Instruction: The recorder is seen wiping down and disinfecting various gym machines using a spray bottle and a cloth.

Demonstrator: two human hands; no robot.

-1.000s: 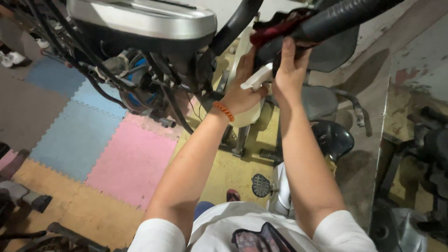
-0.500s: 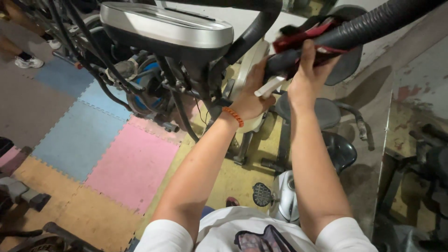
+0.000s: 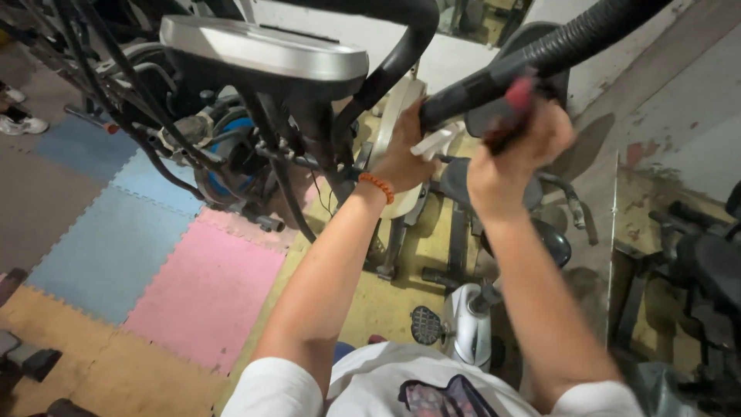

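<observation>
Coloured foam floor mats (image 3: 193,270) fill the lower left. At upper centre, the left hand (image 3: 401,154) grips a white spray bottle (image 3: 434,143) beside the black handlebar (image 3: 532,58). Just right, the right hand (image 3: 513,158) closes around a red cloth (image 3: 519,93) on that handlebar.

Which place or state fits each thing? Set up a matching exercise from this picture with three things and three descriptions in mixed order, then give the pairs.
Things:
1. left hand
2. right hand
3. silver console

Descriptions:
A. closed around the black handlebar, a red cloth showing at the fingers
B. mounted above the pink floor mat, left of both hands
C. holds a white spray bottle; orange bracelet on its wrist

Pairs: 1-C, 2-A, 3-B
</observation>
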